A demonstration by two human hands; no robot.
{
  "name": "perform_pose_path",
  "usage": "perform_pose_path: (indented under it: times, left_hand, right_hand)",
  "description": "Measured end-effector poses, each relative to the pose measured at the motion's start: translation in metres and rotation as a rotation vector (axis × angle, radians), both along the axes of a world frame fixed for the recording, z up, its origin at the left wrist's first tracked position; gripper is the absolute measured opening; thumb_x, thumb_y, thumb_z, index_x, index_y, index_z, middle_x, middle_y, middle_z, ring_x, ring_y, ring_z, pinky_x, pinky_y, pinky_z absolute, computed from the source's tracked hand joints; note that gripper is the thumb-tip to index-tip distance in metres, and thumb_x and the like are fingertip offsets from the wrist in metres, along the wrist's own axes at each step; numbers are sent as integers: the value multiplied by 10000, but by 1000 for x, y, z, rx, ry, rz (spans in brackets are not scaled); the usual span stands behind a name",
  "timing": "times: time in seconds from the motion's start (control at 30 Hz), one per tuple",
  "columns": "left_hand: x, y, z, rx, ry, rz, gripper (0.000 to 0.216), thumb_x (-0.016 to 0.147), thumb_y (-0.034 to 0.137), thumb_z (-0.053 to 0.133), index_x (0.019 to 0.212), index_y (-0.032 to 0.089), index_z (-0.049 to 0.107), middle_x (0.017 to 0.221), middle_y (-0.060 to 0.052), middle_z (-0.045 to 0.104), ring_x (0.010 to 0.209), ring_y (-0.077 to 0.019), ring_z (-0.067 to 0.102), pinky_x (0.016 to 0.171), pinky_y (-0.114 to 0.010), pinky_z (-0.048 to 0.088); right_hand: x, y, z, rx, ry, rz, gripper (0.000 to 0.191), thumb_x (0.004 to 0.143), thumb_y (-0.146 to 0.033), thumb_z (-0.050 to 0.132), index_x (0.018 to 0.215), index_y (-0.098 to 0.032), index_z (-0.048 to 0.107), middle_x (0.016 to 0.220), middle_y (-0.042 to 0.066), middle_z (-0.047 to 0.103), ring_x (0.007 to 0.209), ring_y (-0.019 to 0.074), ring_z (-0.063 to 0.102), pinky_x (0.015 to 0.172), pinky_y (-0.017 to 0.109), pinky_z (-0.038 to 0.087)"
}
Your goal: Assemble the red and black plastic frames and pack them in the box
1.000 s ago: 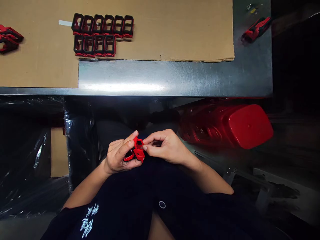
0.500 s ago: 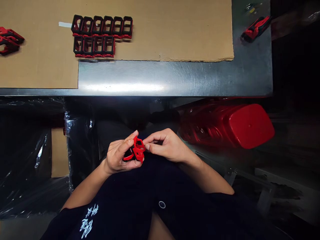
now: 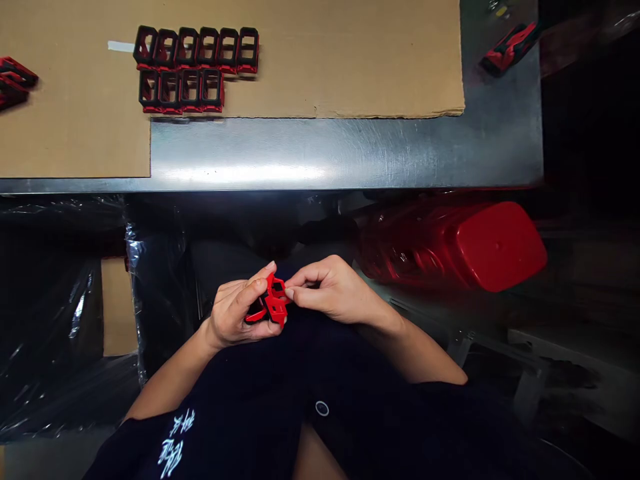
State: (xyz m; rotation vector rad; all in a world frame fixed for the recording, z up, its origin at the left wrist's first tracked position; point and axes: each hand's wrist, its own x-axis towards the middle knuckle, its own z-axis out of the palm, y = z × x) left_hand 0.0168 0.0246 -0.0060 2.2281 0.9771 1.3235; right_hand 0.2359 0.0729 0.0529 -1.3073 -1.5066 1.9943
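A red-and-black part [image 3: 275,308] is held in a person's left hand [image 3: 233,313], the right hand [image 3: 340,293] narrowed at its side, grip unclear. Beyond, the metal table [image 3: 350,153] shows a bare strip between its near edge and the cardboard [image 3: 360,67].

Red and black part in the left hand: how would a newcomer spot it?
Find the metal table at the top, then the left hand below it. Its grip holds the red and black part, which the right hand touches too. Unlike the similar parts standing in rows on the cardboard, it is off the table.
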Motion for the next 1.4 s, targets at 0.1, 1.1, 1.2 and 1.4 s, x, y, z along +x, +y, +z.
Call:
perform_pose_path:
  times: [0.1, 1.1, 1.2, 1.4]
  left_hand:
    - [0, 0, 0, -4, -1, 2, 884, 858, 514, 764, 1555, 131, 378, 1357, -284, 636, 941, -252, 799, 701, -295, 657]
    - [2, 0, -1, -15, 2, 19, 874, 845, 457, 793, 1556, 154, 388, 1360, -269, 638, 910, -260, 803, 676, -292, 655]
    - [2, 0, -1, -24, -4, 19, 875, 846, 459, 792, 1555, 146, 386, 1366, -272, 633, 946, -270, 798, 690, -300, 662]
    - [3, -1, 0, -36, -29, 23, 890, 836, 441, 803, 1563, 151, 379, 1367, -260, 643, 988, -267, 790, 735, -296, 662]
  right_hand:
    - [0, -1, -3, -56, 42, -4, 192, 826, -291, 709, 866, -152, 835, 763, 41, 795, 643, 143, 674, 602, 240, 479]
    - [-21, -1, -11, -218, 88, -231, 81, 687, -240, 771, 684, -163, 744, 635, 0, 719, 552, 104, 575, 533, 229, 411]
    - [-21, 0, -9, -200, 70, -225, 77, 695, -228, 746, 697, -156, 773, 633, 4, 723, 540, 101, 564, 516, 228, 393]
    - [-15, 0, -8, -216, 68, -207, 146, 715, -249, 744, 783, -149, 826, 676, 31, 757, 601, 143, 644, 575, 257, 474]
